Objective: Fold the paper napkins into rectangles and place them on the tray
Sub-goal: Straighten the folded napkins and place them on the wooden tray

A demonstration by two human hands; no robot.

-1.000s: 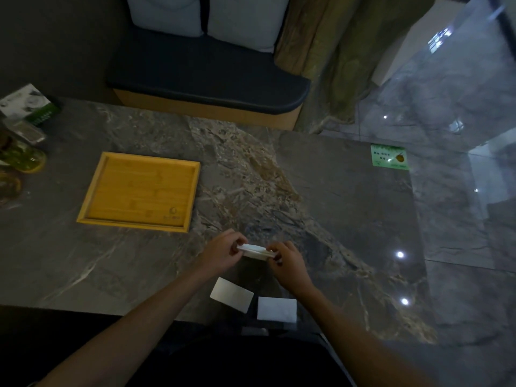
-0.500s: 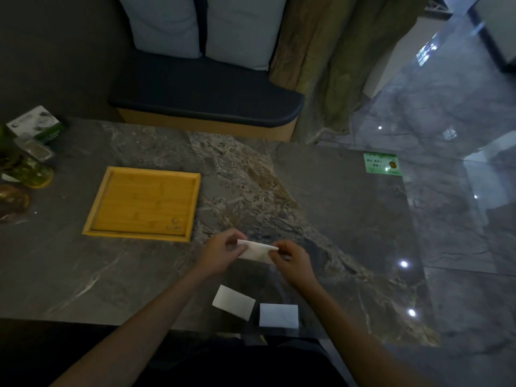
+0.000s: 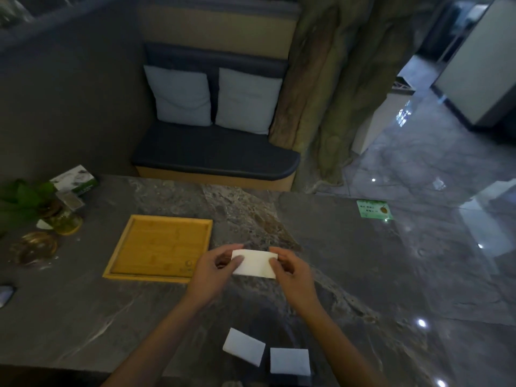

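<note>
A white paper napkin [image 3: 255, 263], folded to a rectangle, is held up above the dark marble table [image 3: 349, 275]. My left hand [image 3: 215, 269] pinches its left end and my right hand [image 3: 291, 270] pinches its right end. The square bamboo tray [image 3: 159, 248] lies just left of my hands with nothing on it. Two more folded white napkins lie near the table's front edge: one tilted [image 3: 243, 346], one square to the edge [image 3: 289, 361].
At the far left stand a green plant [image 3: 25, 199], a glass jar [image 3: 67, 222], a brass dish [image 3: 35, 247] and a tissue box [image 3: 75, 180]. A green card [image 3: 374, 209] lies far right. Behind the table is a cushioned bench [image 3: 215, 155].
Both hands lifted the napkin off the table and turned its flat face toward me. The camera tilted up, so the tray and bench sit lower in view.
</note>
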